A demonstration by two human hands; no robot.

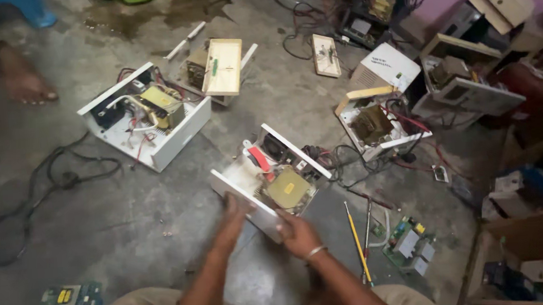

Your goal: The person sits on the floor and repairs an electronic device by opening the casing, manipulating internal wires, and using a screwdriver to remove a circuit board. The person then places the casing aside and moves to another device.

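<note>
While it rests on the concrete floor (131,224) just ahead of the knees, the opened white chassis (272,179) is steadied from its near edge, so that the transformer (288,188) and red wiring inside face up. The left hand (234,212) is closed over the front panel's left part; the right hand (296,232), bangle at the wrist, grips the right corner. Screwdrivers (358,241) and a green circuit board (408,243) lie just beside, within reach. Other gutted units (147,119) are spread farther off.
</note>
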